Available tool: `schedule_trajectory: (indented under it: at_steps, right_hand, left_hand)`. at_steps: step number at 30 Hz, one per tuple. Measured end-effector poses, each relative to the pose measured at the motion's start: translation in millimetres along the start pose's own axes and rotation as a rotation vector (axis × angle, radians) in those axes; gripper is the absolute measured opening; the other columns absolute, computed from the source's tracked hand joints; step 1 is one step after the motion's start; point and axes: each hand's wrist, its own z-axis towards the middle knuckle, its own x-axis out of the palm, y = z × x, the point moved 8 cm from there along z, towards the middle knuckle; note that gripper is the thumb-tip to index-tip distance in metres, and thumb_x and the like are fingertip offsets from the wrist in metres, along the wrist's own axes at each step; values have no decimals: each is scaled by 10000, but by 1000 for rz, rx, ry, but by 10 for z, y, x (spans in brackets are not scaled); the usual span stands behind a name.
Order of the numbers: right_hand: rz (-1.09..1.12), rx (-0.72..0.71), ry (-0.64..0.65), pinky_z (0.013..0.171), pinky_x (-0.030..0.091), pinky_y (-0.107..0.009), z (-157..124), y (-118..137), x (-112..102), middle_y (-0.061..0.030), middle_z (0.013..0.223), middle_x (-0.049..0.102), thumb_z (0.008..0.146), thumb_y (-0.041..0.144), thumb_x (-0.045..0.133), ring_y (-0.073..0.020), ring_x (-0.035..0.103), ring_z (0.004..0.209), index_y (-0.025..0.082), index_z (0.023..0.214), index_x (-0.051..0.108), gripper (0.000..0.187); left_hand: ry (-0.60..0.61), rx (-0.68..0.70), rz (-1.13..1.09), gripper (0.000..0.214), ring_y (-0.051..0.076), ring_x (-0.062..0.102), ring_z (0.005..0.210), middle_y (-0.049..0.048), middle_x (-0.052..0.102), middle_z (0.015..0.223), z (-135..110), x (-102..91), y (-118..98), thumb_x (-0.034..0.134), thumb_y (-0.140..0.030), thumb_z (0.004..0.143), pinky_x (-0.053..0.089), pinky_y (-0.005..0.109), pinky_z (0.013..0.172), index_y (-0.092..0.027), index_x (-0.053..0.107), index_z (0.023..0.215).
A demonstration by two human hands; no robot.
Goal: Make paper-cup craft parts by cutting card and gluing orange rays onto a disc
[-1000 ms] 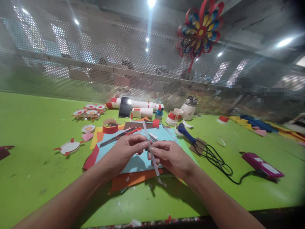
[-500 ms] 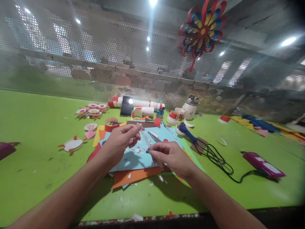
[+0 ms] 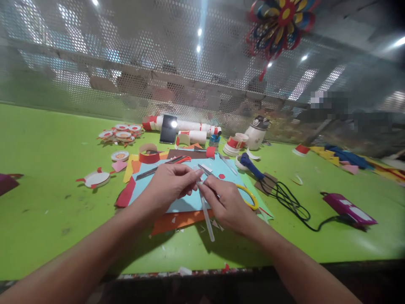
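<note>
A thin translucent glue stick slants down from my fingertips, its lower end over the table's near part. My left hand is closed in a pinch at its upper end. Close beside it, my right hand pinches the same stick between thumb and fingers. Its top end is hidden by the fingers. Beneath both hands lies a light blue paper sheet with small scraps. Yellow-handled scissors lie partly hidden behind my right hand, their blades pointing away.
A blue-handled tool lies right, its black cord running to a purple power block. Paper discs are piled at the left. White rolls, a phone and a jug stand behind. A paper flower hangs above.
My hands have come together near the stick's upper end, and the stick has swung to a steeper slant, its lower part now free below them. The view has tilted down slightly.
</note>
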Motion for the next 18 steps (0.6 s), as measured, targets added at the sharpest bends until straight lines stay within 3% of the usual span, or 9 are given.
schedule_trajectory:
  at_steps: [3,7,12,15,18]
  right_hand:
    - [80,4,56,579,310,-266,-26,-10,16,27,665,448,981,252,361,-112,410,594,192,741,430,258]
    - [196,9,19,549,302,-255,-47,12,-40,47,622,379,983,268,364,-101,357,557,200,706,388,286]
    - [541,164,-12,513,313,-245,-97,-36,11,54,606,367,981,343,397,-87,355,522,195,693,425,325]
    - [843,270,-38,498,332,-239,-113,-106,82,58,595,384,966,384,434,-81,362,502,197,705,441,322]
    - [972,327,-121,466,331,-219,-88,-215,75,86,532,347,927,369,520,-60,316,447,194,666,433,326]
  left_hand:
    - [46,-15,-33,372,61,422,428,-15,532,486,-17,52,-2,669,-433,762,302,192,416,-133,602,552]
    - [118,-39,-165,317,59,465,454,-8,568,538,-40,112,2,694,-390,753,339,179,432,-133,619,583]
    - [155,-65,-334,220,45,492,504,-20,587,590,-123,186,-5,724,-326,745,387,150,491,-145,640,652]
    - [140,1,-391,189,35,483,524,-24,575,611,-180,206,-104,703,-323,772,386,131,504,-148,666,711]
    - [89,98,-349,203,44,474,526,-24,555,601,-206,165,-213,672,-347,796,371,137,489,-154,669,734]
